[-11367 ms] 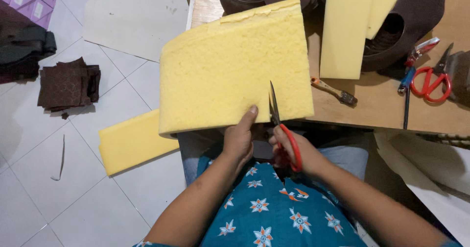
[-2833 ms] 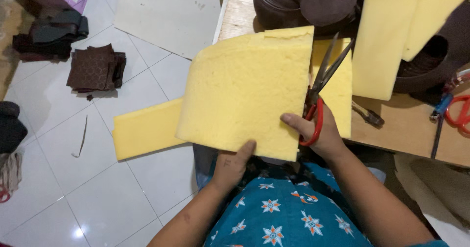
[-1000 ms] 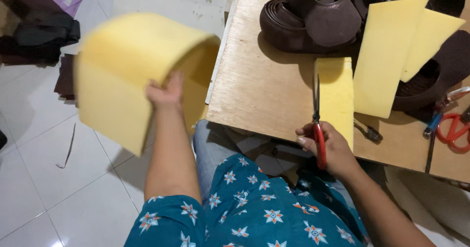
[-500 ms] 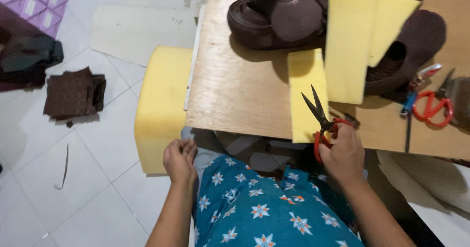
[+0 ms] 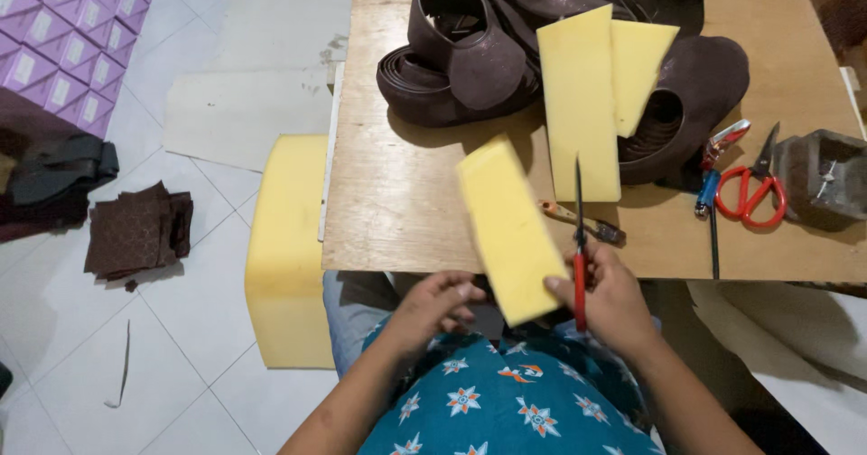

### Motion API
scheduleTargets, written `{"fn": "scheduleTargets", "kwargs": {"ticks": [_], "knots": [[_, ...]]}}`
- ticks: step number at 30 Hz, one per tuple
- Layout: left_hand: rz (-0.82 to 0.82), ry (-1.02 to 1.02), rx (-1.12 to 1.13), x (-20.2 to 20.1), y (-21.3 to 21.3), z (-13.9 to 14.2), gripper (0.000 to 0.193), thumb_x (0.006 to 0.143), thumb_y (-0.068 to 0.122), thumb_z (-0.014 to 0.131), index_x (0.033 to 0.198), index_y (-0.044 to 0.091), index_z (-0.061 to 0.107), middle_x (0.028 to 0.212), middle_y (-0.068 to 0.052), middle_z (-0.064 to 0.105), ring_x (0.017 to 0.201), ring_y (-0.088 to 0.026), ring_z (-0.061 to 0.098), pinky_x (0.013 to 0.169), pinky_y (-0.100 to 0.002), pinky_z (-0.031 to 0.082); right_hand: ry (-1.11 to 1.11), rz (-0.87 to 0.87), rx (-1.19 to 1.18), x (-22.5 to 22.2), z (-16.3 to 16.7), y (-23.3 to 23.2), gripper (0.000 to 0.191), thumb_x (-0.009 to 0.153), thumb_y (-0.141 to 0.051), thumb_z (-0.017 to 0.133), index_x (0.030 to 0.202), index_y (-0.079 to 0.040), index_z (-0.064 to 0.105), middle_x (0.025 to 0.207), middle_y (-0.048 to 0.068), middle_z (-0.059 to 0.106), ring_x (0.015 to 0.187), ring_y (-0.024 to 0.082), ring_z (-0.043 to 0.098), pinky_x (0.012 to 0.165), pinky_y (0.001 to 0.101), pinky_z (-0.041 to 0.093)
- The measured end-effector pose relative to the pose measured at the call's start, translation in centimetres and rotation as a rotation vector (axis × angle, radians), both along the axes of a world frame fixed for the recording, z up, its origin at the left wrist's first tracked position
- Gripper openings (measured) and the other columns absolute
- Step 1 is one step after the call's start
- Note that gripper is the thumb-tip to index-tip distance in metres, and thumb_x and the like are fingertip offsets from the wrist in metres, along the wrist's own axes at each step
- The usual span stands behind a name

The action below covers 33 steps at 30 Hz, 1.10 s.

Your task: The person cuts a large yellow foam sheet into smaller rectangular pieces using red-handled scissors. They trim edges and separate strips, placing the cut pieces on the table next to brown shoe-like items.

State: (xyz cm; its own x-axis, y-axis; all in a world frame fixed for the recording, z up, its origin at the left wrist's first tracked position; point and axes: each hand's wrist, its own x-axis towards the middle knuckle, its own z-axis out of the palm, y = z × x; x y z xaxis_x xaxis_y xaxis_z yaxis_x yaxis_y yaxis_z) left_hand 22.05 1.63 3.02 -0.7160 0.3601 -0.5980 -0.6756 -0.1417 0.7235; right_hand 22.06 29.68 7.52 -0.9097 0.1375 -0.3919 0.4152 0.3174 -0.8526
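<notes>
I am gripping one blurred yellow foam strip (image 5: pixel 510 234) and red-handled scissors (image 5: pixel 579 255) in my right hand (image 5: pixel 607 300), left hand (image 5: pixel 435 303) loosely curled, empty, below the plywood bench (image 5: pixel 397 193).

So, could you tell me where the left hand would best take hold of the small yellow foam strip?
Probably at its lower left edge, from the left: the small yellow foam strip tilts up over the table edge, the right hand with the red-handled scissors takes its lower right corner, and the left hand hovers beside that free edge.
</notes>
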Motion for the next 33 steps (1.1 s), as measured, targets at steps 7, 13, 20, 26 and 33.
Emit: {"fn": "scheduleTargets", "kwargs": {"ticks": [7,13,20,26,33], "knots": [[0.073,-0.021,0.136,-1.4,2.5,1.4,0.037,0.099,0.031,0.072,0.117,0.0,0.064,0.09,-0.011,0.068,0.067,-0.015,0.063,0.054,-0.026,0.048,0.235,0.195,-0.004,-1.9,-0.9,0.1,0.045,0.085,-0.021,0.079,0.121,-0.001,0.062,0.101,0.007,0.069,0.092,0.013,0.065,0.083,0.0275,0.052],[0.526,0.069,0.236,-5.4,2.2,1.6,0.021,0.094,0.023,0.07,0.11,0.01,0.066,0.092,-0.004,0.068,0.08,-0.018,0.067,0.068,-0.029,0.057,0.065,0.146,-0.402,-3.3,-4.0,-2.0,0.04,0.098,-0.033,0.058,0.126,-0.004,0.06,0.096,0.004,0.066,0.083,0.012,0.062,0.077,0.0293,0.052],[0.312,0.238,0.407,-4.8,1.0,0.7,0.027,0.094,0.007,0.074,0.117,0.0,0.062,0.103,-0.011,0.068,0.092,-0.02,0.068,0.078,-0.034,0.056,-0.178,0.056,-0.863,-3.2,-2.8,-4.5,0.049,0.094,-0.047,0.051,0.117,-0.004,0.06,0.095,0.007,0.068,0.082,0.016,0.068,0.079,0.0334,0.057],[0.128,0.42,0.079,-4.9,0.0,3.4,0.026,0.094,0.011,0.063,0.12,0.007,0.061,0.116,-0.001,0.069,0.108,-0.013,0.067,0.094,-0.029,0.056,-0.257,0.014,-0.877,-4.3,-1.4,-4.7,0.036,0.084,-0.022,0.07,0.113,-0.002,0.062,0.097,0.01,0.068,0.087,0.019,0.069,0.083,0.036,0.057],[-0.264,0.16,-0.278,-0.7,-0.1,1.9,0.035,0.106,0.024,0.07,0.12,-0.008,0.065,0.11,-0.028,0.071,0.094,-0.036,0.071,0.087,-0.044,0.058,0.053,-0.1,-0.766,-5.2,-1.9,-5.3,0.042,0.077,-0.005,0.076,0.116,-0.005,0.058,0.099,0.006,0.064,0.09,0.016,0.064,0.08,0.0322,0.053]]}}
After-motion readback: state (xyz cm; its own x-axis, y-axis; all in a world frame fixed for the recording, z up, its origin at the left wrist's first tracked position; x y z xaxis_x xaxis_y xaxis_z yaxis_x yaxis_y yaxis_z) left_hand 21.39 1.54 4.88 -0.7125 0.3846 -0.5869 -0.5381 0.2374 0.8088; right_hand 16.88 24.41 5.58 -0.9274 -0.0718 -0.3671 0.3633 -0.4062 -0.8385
